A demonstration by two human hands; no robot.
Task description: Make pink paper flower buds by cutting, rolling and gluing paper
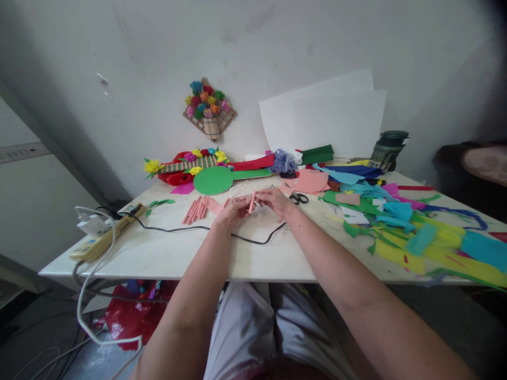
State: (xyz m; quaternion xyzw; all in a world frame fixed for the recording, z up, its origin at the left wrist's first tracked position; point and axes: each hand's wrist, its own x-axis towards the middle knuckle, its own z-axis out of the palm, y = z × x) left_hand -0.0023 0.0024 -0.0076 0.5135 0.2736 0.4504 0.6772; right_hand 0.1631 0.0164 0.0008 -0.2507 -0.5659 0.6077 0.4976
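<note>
Between the fingertips of both hands is a small pink paper roll [252, 202], held upright above the table. My left hand [233, 210] closes on it from the left, and my right hand [272, 200] pinches it from the right. Several more pink rolls [195, 210] lie side by side on the table, left of my left hand. A flat pink paper strip [215, 206] rests between them and that hand. Black-handled scissors [298, 198] lie just right of my right hand, near larger pink paper pieces [311, 181].
A black cord [253, 241] runs under my wrists to a power strip [106, 232] at the left. Colourful paper scraps [412, 227] cover the right side. Behind are a green disc [214, 181], paper flowers [190, 162], purple string [283, 161] and a dark bottle [390, 150].
</note>
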